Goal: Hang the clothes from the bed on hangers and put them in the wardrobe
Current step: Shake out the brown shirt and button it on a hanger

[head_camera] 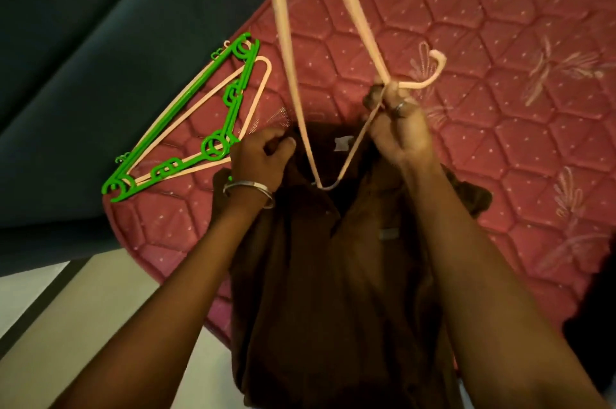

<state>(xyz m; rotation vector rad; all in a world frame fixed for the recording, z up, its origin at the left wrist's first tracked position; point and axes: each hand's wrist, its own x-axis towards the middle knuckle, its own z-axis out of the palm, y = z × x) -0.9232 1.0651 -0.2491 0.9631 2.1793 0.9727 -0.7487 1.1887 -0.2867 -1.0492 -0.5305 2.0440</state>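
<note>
A dark brown shirt [333, 275] hangs in front of me over the corner of the bed, collar up. My left hand [263, 155] pinches the collar on its left side. My right hand [400, 128] grips a pale peach hanger [290, 68] near its hook, together with the right side of the collar. One corner of this hanger dips into the neck opening, and its far end runs out of view at the top. A white label shows inside the collar.
A pink quilted mattress [483, 92] fills the right and upper part of the view. A green hanger [186, 122] and another peach hanger [253, 98] lie stacked near its left corner. Dark blue fabric [83, 58] lies to the left, pale floor [100, 302] below.
</note>
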